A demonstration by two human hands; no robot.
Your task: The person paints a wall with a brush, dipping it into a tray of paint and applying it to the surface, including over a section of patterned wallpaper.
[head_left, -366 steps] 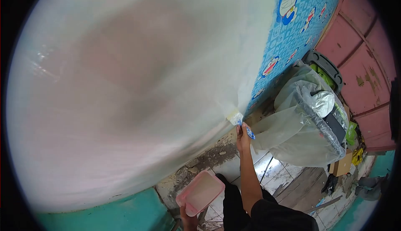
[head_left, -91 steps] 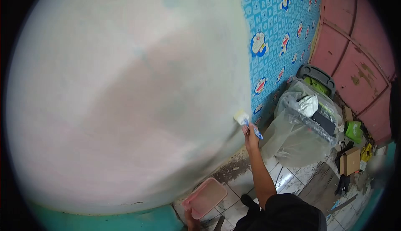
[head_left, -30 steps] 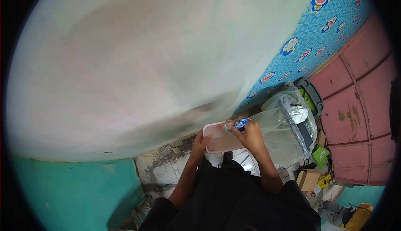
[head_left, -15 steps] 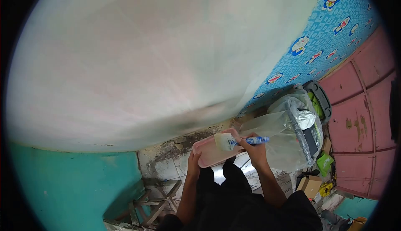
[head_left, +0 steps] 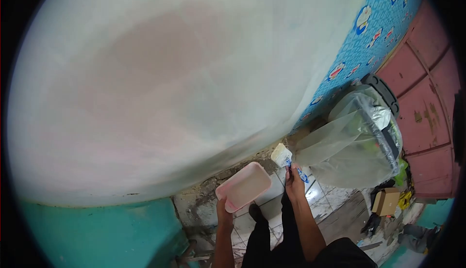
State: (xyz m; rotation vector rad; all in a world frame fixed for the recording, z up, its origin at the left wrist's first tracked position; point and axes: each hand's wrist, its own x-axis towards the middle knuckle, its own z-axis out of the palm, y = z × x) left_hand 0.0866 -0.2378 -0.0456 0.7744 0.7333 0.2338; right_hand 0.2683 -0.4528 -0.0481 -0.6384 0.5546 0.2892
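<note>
My left hand [head_left: 224, 212] grips the near left corner of a shallow pink tray [head_left: 244, 186], held level at about waist height; a pale layer covers its inside. In my right hand [head_left: 294, 184] is a wide paintbrush [head_left: 282, 155] with a blue-and-white patterned handle. Its bristles look coated in something whitish and point up toward the wall. The brush is apart from the tray, to its right. Ahead of both hands stands a large pale wall [head_left: 170, 98] with patchy pinkish and greenish tones.
Blue cartoon wallpaper [head_left: 340, 64] covers the wall's right part. At right, a big clear plastic bag [head_left: 335, 156] stands by a pink panelled door [head_left: 427, 122]. An open cardboard box [head_left: 386, 202] lies on the cluttered floor. A teal wall [head_left: 97, 234] is at left.
The paintbrush has moved right, away from over the tray, and its bristles now point up. The tray has tilted round slightly. My view has shifted and my legs are in a stepping stance.
</note>
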